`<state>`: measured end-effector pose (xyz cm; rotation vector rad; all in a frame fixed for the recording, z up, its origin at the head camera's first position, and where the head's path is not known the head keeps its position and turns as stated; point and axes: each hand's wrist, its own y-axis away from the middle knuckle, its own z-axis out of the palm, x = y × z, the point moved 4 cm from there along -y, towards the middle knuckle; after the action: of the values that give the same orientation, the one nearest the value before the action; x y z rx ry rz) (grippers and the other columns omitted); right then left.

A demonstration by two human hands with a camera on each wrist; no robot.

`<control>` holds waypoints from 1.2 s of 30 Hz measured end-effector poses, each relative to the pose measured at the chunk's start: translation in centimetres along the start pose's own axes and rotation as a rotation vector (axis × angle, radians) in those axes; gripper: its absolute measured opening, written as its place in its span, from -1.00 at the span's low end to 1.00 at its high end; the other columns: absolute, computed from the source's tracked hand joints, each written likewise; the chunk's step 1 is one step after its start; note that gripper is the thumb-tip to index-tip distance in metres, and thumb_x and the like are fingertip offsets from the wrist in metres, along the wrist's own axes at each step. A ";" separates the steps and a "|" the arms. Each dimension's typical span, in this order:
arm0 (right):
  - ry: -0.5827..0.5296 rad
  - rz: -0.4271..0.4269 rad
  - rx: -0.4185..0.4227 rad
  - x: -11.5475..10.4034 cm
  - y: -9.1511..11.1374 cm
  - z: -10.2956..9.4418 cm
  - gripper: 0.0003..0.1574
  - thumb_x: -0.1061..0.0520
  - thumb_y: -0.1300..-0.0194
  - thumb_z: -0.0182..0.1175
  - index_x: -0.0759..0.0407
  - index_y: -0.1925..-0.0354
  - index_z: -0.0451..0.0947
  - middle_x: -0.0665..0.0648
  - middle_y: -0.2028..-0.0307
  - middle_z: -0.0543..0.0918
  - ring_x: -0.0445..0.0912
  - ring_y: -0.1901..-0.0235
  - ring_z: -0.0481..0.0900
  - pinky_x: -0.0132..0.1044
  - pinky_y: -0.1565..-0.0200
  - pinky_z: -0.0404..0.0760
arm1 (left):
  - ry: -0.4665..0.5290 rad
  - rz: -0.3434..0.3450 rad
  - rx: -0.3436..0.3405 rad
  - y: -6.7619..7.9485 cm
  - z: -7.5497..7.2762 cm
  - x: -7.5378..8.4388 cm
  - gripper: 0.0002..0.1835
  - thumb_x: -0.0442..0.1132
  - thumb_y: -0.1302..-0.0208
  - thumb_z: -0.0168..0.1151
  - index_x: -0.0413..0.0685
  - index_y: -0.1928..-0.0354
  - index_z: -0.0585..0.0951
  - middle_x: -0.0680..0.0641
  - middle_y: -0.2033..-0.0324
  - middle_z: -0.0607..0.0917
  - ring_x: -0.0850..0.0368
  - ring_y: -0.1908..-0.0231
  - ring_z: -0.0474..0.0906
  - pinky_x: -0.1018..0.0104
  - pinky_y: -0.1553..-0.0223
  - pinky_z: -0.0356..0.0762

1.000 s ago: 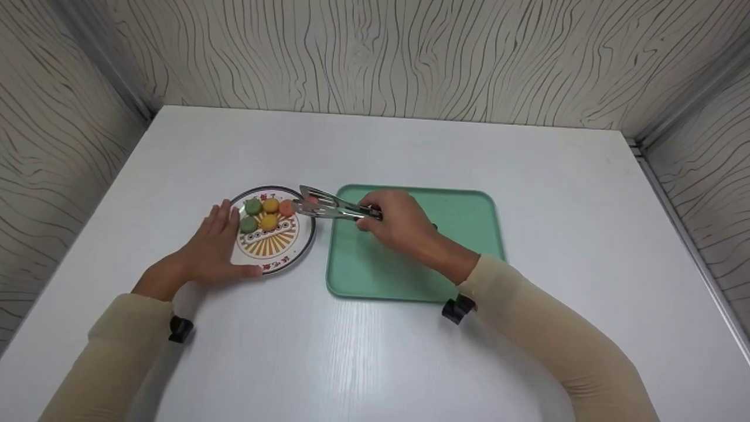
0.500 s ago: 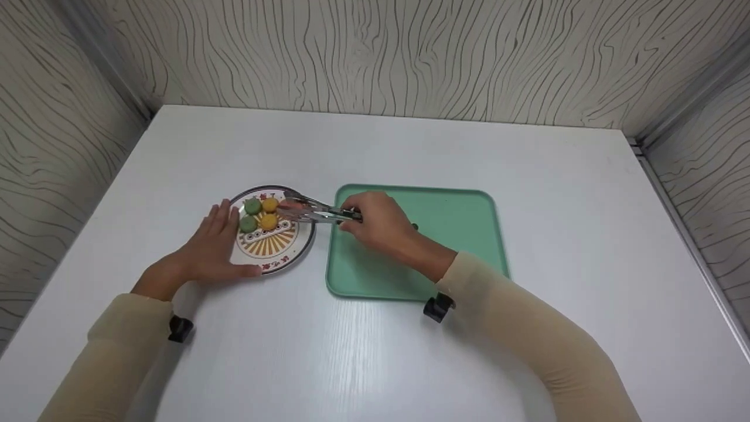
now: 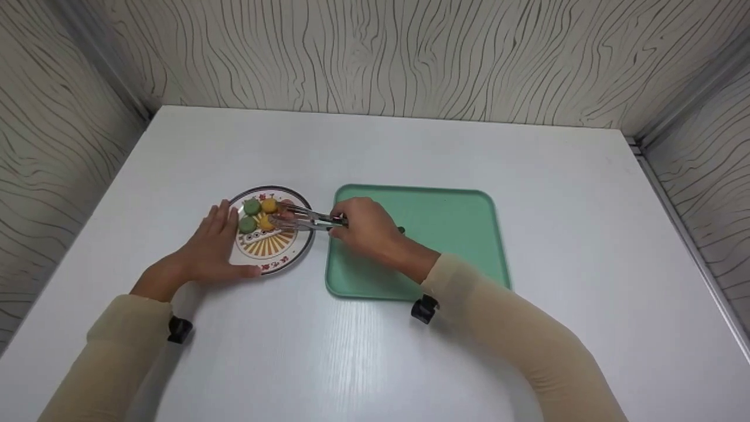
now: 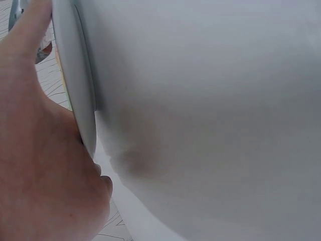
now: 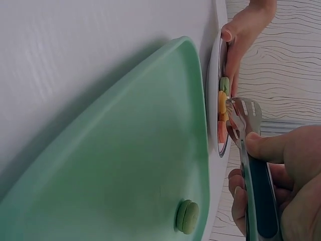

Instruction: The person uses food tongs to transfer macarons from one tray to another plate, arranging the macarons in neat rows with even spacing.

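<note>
My right hand (image 3: pixel 369 228) grips metal serving tongs (image 3: pixel 313 221) by their dark handle. The tongs' ends stand apart over the printed round plate (image 3: pixel 300 248), among the macarons. Two yellow macarons (image 3: pixel 269 205) sit near the tips, with two green macarons (image 3: pixel 252 207) to their left. Pink ones (image 5: pixel 221 131) are partly hidden by the tongs. Whether a macaron is pinched cannot be told. My left hand (image 3: pixel 205 249) rests against the plate's left edge, its fingers straight along the rim and its thumb at the near edge.
A green rectangular tray (image 3: pixel 445 234) lies right of the plate, under my right hand. In the right wrist view a green macaron (image 5: pixel 188 217) sits on it, near its edge. Wood-patterned panels (image 3: pixel 375 58) stand behind the white table (image 3: pixel 375 152) and at both sides.
My right hand has moved left with the tongs, whose tips have gone from the plate's right rim to the macarons, their ends spread wider. The left hand stays in place.
</note>
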<state>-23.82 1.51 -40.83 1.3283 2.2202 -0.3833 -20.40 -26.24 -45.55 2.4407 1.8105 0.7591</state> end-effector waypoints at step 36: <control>0.029 0.028 -0.015 0.4 0.0 0.4 -0.76 0.16 -0.30 0.39 0.19 0.07 0.74 0.06 0.25 0.76 -0.15 0.40 0.46 -0.27 0.32 0.50 | -0.032 -0.006 -0.020 -0.1 0.2 -0.1 0.45 0.50 -0.11 0.26 -0.52 -0.53 -0.23 -0.48 -0.53 -0.38 -0.44 -0.52 -0.51 -0.33 -0.48 -0.31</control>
<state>-23.84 1.66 -41.39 1.3638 2.2213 -0.3385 -20.45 -26.22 -45.82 2.4202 1.7893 0.7303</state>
